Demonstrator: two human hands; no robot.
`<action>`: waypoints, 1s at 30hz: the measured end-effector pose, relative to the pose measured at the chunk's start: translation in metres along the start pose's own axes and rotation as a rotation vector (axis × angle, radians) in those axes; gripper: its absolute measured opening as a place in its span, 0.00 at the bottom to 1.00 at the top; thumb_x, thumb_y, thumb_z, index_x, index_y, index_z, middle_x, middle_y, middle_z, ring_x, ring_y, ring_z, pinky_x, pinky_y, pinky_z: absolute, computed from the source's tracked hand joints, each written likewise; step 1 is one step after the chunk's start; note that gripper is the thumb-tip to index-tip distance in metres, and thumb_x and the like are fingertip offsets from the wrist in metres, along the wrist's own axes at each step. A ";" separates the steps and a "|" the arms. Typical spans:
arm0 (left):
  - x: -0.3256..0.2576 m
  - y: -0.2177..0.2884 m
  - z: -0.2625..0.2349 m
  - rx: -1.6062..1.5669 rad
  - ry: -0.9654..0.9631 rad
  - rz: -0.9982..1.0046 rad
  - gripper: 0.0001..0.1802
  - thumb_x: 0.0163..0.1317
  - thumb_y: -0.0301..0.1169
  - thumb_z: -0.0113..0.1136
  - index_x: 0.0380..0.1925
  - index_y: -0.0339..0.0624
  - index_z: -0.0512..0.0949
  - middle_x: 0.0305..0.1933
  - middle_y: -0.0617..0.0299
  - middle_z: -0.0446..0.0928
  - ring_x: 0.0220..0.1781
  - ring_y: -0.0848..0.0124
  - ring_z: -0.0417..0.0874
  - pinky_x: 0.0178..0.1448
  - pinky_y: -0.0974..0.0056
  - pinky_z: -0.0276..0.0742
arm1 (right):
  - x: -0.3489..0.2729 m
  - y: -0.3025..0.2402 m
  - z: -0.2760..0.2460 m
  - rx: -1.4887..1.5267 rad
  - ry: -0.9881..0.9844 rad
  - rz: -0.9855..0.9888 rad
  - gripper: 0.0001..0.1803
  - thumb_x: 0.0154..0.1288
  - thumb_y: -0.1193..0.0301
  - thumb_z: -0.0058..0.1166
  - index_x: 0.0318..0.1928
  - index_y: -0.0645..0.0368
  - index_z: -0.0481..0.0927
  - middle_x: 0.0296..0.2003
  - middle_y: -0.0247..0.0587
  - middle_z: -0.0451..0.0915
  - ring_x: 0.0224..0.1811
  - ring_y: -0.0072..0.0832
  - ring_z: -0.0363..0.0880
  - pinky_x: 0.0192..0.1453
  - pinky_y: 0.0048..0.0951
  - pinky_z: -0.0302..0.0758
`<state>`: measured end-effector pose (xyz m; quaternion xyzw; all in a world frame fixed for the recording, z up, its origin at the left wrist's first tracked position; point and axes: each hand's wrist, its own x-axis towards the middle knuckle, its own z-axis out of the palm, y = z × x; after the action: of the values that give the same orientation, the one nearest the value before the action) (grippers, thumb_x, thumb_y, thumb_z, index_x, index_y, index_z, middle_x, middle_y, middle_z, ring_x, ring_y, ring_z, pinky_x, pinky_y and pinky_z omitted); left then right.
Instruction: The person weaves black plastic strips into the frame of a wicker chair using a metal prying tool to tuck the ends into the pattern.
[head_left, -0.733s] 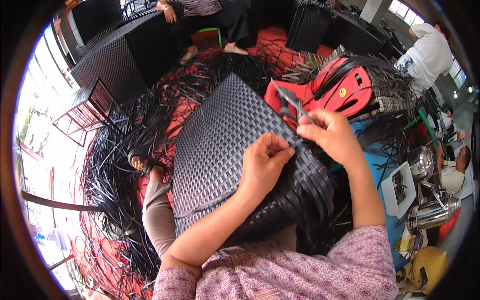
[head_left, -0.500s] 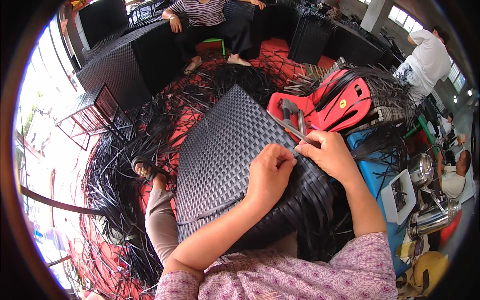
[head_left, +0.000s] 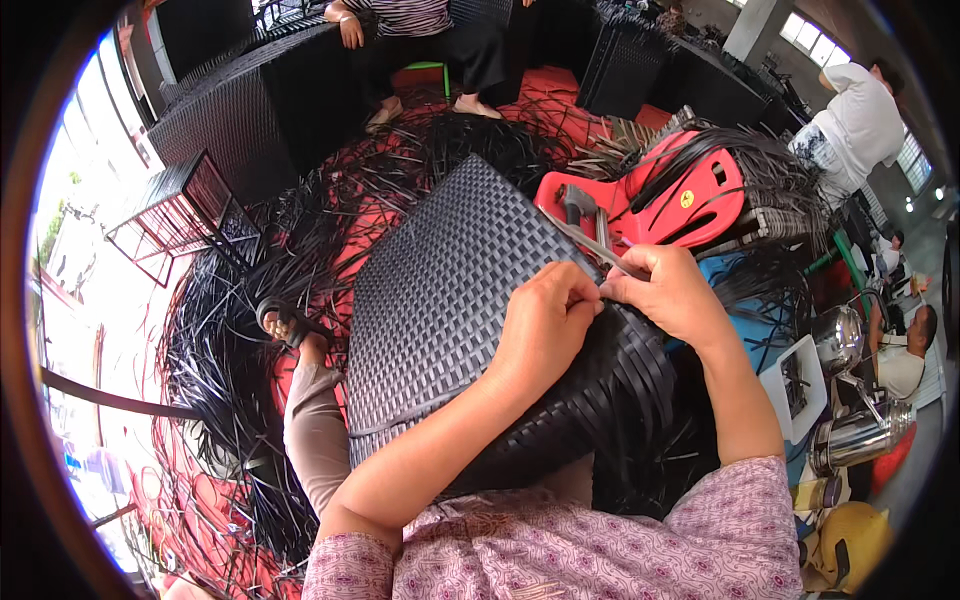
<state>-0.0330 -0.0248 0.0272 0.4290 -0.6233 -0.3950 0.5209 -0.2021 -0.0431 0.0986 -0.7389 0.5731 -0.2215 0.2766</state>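
Observation:
A large dark woven panel (head_left: 440, 290) of flat plastic strips lies tilted before me, its corner pointing away. My left hand (head_left: 548, 325) rests at the panel's right edge with thumb and fingers pinched together. What they grip is hidden. Close beside it, my right hand (head_left: 665, 295) is closed around a slim, flat grey metal tool (head_left: 590, 243), which points up and left along the edge; its exact kind is unclear. The right thumb and fingertip nearly touch the left fingertips. Loose black strips (head_left: 640, 385) hang down from the panel's near right side, below both hands.
Right of the panel, a red plastic seat (head_left: 690, 195) bears a dark-handled tool (head_left: 575, 205). A white tray (head_left: 797, 390) and a steel flask (head_left: 850, 440) stand farther right. Black strips (head_left: 230, 370) heap on the left; a metal frame (head_left: 185, 215) stands beyond. People sit and stand around.
Both hands have shifted slightly up the picture along the panel's edge, still close together. The view has moved a little, and the grey tool stays in my right hand.

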 end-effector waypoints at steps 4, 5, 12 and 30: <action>0.019 0.008 -0.014 0.013 -0.089 -0.041 0.09 0.52 0.22 0.71 0.32 0.37 0.79 0.28 0.62 0.82 0.32 0.77 0.82 0.38 0.68 0.79 | 0.014 0.006 -0.009 0.060 -0.014 0.031 0.13 0.60 0.66 0.65 0.33 0.67 0.83 0.23 0.41 0.79 0.29 0.21 0.76 0.36 0.31 0.73; 0.034 0.010 -0.023 0.005 -0.149 -0.046 0.10 0.53 0.23 0.72 0.34 0.38 0.80 0.28 0.65 0.81 0.31 0.78 0.81 0.37 0.69 0.78 | 0.022 0.007 -0.014 0.108 0.010 -0.028 0.14 0.61 0.66 0.64 0.33 0.67 0.82 0.22 0.41 0.79 0.29 0.21 0.76 0.36 0.31 0.73; 0.037 0.002 -0.052 -0.519 -0.300 -0.316 0.11 0.70 0.34 0.60 0.42 0.38 0.81 0.41 0.63 0.84 0.41 0.76 0.83 0.44 0.70 0.75 | 0.011 -0.009 -0.011 -0.084 0.177 -0.101 0.12 0.62 0.68 0.63 0.33 0.67 0.79 0.23 0.38 0.79 0.26 0.16 0.72 0.32 0.26 0.70; -0.057 -0.038 -0.106 -0.493 0.183 -0.418 0.12 0.73 0.37 0.55 0.43 0.40 0.80 0.35 0.66 0.81 0.33 0.80 0.78 0.39 0.74 0.70 | 0.045 0.082 -0.068 0.660 0.499 0.142 0.15 0.67 0.60 0.64 0.38 0.60 0.79 0.30 0.37 0.82 0.22 0.15 0.74 0.17 0.15 0.57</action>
<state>0.0820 0.0125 -0.0105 0.4423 -0.3580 -0.5921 0.5706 -0.2944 -0.1133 0.0958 -0.4928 0.5704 -0.5459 0.3658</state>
